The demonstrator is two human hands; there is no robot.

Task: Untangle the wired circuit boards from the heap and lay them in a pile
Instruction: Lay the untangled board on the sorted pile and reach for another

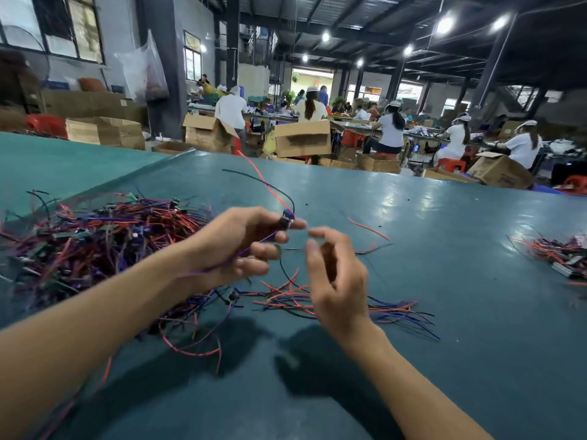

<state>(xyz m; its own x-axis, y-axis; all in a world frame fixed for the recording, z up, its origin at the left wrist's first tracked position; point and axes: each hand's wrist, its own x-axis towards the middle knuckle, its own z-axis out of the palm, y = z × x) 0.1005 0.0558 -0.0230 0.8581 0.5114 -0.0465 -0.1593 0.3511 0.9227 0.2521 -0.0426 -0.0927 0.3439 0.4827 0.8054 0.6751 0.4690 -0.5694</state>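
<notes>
A big tangled heap of wired circuit boards (95, 236), with red, black and purple wires, covers the left of the green table. My left hand (241, 246) is raised just right of the heap and pinches a small wired circuit board (286, 221); its red and black wires arc up and away, and purple wires trail down under my wrist. My right hand (336, 274) hovers close beside it, fingers loosely curled and holding nothing. Below both hands lies a small pile of laid-out wired boards (336, 301), their wires fanning to the right.
Another small pile of wired boards (559, 255) lies at the table's right edge. A loose red wire (368, 228) rests on the green table (413, 360). Beyond the far edge are cardboard boxes (301, 138), red stools and several seated workers.
</notes>
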